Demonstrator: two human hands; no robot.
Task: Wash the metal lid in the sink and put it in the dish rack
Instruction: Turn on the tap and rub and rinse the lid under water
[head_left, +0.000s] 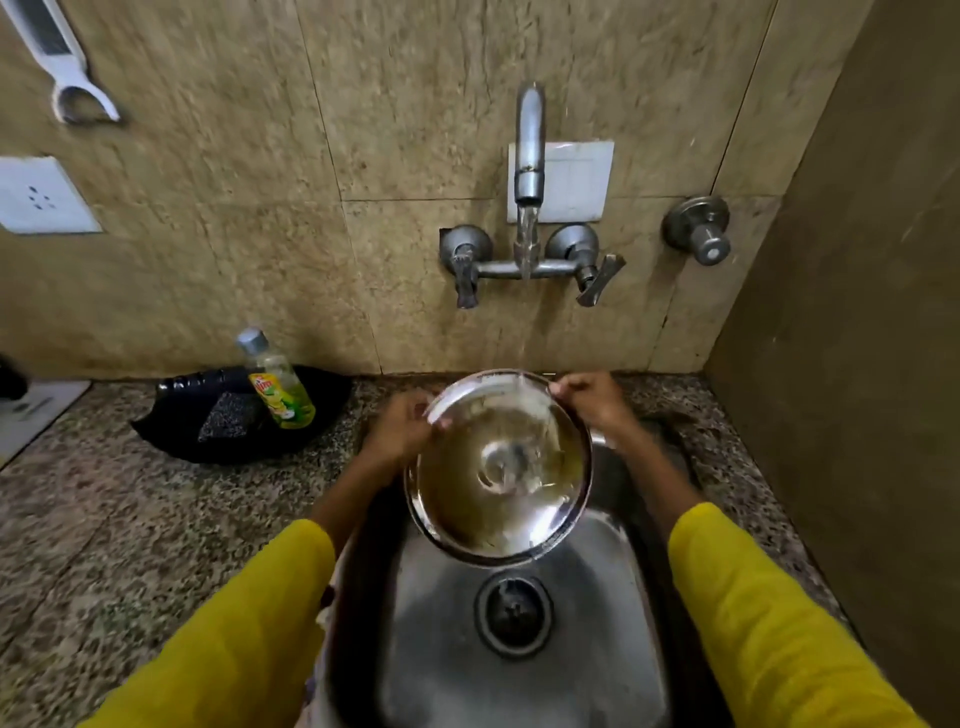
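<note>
We've got both hands on the metal lid: left hand pinching its upper-left rim, right hand gripping the upper-right rim, so both are closed on it. Lid is held tilted over the sink, above the drain, with the tap stream landing on its upper edge. We judge this is the rinse step, washing nearly along but not finished; next move calls for turning the lid so water reaches every part, then lifting it clear toward the dish rack, which we can't see anywhere here. Left of the sink on the surface: one black tray holding one soap bottle and one scrub pad. Counts: one lid, two hands, one tap, two tap handles, one separate valve knob right of the tap.
</note>
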